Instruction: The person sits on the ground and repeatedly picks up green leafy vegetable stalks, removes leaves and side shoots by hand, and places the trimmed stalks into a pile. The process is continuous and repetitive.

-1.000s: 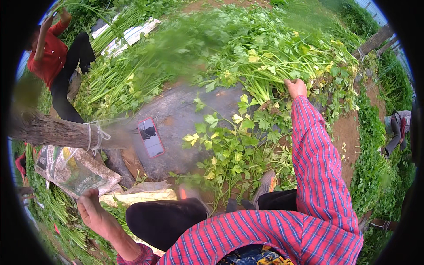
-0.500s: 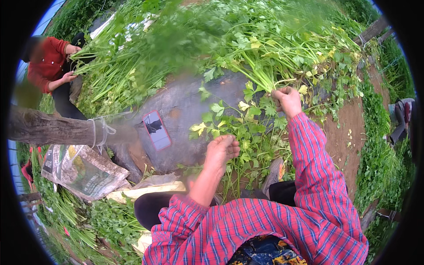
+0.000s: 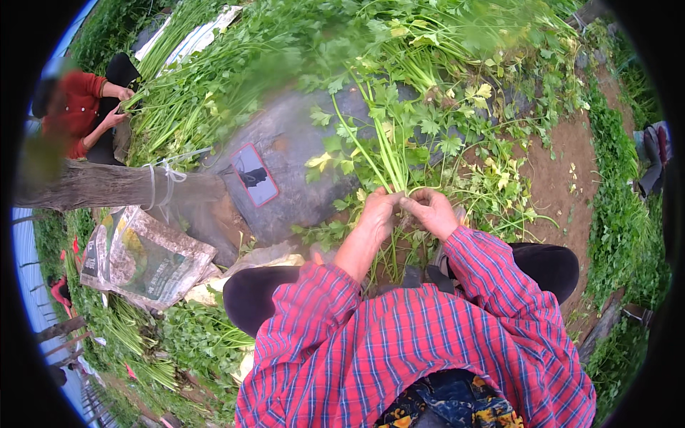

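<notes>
Celery bunch [image 3: 385, 153]: upright-leaning, leaves toward far side, just over the near edge of the work area; base hidden by the fingers. Left hand [image 3: 377, 212]: grip closed round the stalk bases. Right hand [image 3: 432, 212]: grip closed, thumb and fingers pinching the same base; curled fingertips partly hidden. Exact hold of each finger not readable. Far foliage has a blurred patch; an olive smudge sits at left. The person at far right [image 3: 651, 157] is cut by the dark lens rim. Red shape near the left rim: cannot make out.

Surface: dark plastic film [image 3: 303, 146] over ground, bare brown soil [image 3: 564, 171] to the right, celery heap [image 3: 435, 53] across the far side. Pale blue sheeting [image 3: 32, 267] along the left rim. Growing greenery at right.

Count: 1 bunch in hands, its stalks several, overlapping, not countable. 1 red-edged phone [image 3: 254, 175], on the film. 1 wooden post [image 3: 85, 187] at left, white string [image 3: 168, 177] tied round it. 1 printed sack [image 3: 146, 257], nearer than the post. 1 red-shirted co-worker [image 3: 82, 107], far left, both hands at stalks.
</notes>
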Action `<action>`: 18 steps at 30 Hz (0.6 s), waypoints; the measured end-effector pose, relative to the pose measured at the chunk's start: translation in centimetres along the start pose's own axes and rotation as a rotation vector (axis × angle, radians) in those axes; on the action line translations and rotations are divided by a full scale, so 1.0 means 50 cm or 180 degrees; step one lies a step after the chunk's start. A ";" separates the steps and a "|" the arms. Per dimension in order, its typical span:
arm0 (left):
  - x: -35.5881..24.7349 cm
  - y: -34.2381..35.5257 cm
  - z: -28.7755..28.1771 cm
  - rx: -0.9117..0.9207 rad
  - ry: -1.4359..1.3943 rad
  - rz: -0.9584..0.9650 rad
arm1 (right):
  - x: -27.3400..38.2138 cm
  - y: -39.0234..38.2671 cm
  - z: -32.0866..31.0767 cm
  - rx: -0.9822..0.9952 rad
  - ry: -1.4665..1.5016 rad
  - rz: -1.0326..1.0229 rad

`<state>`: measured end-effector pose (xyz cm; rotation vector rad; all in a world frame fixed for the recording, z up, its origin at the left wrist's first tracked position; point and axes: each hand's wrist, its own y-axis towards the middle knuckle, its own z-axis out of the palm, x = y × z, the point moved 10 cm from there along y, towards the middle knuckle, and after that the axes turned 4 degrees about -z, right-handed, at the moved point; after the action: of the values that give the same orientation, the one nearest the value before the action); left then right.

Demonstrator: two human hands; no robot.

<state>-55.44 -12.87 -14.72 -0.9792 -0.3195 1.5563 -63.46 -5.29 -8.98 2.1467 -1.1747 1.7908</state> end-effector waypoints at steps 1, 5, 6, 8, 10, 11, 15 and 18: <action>0.000 -0.003 0.000 -0.0049 0.0059 -0.0008 | -0.004 0.009 0.003 0.0049 -0.0105 -0.0029; -0.006 -0.017 0.001 -0.0235 0.0114 -0.0081 | -0.039 0.020 0.007 0.0017 -0.0051 0.0209; -0.011 -0.018 0.002 -0.0241 0.0077 -0.0045 | -0.043 0.019 0.005 -0.0025 0.0158 0.0228; -0.012 -0.015 0.006 -0.0231 0.0079 -0.0024 | -0.066 0.013 0.006 -0.0154 0.0708 0.0520; -0.013 -0.010 0.004 -0.0276 0.0137 0.0058 | -0.068 0.009 -0.002 -0.0324 0.0612 0.0483; -0.011 -0.011 -0.005 -0.0425 0.0678 0.0039 | -0.070 0.007 -0.004 -0.0360 0.0567 0.0486; -0.017 -0.007 -0.015 -0.0549 0.0818 0.0315 | -0.073 0.012 0.016 -0.0121 0.0643 0.0450; -0.015 0.000 -0.019 -0.0512 0.0560 0.0360 | -0.061 0.019 0.014 -0.0075 0.0121 0.0206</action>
<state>-54.81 -13.88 -15.00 -1.2701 -0.2723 1.5507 -63.51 -4.86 -12.23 2.0754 -1.2641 1.8253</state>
